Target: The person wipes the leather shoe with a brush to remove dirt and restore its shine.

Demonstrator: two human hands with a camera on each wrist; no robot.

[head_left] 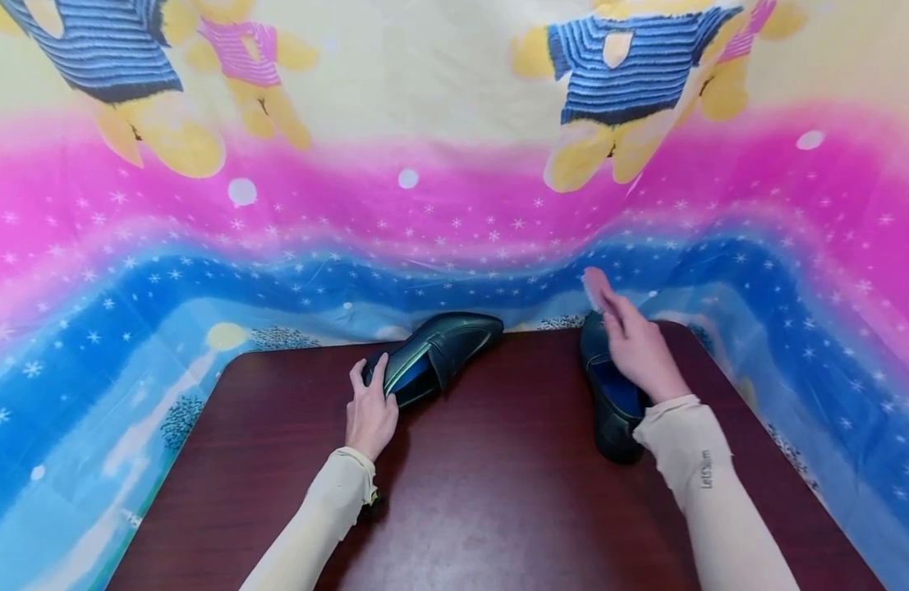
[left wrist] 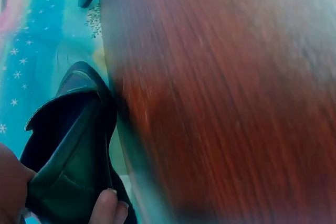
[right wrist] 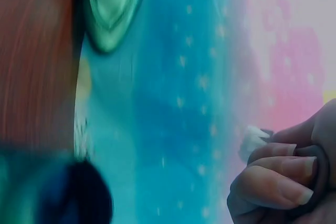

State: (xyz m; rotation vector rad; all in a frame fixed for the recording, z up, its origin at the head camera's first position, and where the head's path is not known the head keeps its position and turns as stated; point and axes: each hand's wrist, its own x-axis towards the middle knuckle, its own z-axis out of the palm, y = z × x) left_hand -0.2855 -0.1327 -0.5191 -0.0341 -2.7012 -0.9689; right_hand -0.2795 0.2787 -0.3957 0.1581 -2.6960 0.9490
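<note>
A dark green-black loafer (head_left: 465, 341) lies slanted near the table's far edge, toe pointing right. My left hand (head_left: 371, 414) grips it at the heel, thumb on one side and fingers on the other. In the left wrist view the loafer's opening and side (left wrist: 73, 179) show between the fingertips. My right hand (head_left: 646, 357) holds a small brush (head_left: 594, 287) above the second loafer (head_left: 617, 431). White bristles (right wrist: 253, 142) stick out past the curled fingers in the right wrist view. That second loafer has a blue lining, and the hand hides part of it.
The dark red wooden table (head_left: 491, 501) has rounded far corners. A patterned cloth (head_left: 454, 197) with bears and snowflakes hangs behind it and along both sides. A small dark object (head_left: 373, 505) shows beside the left sleeve.
</note>
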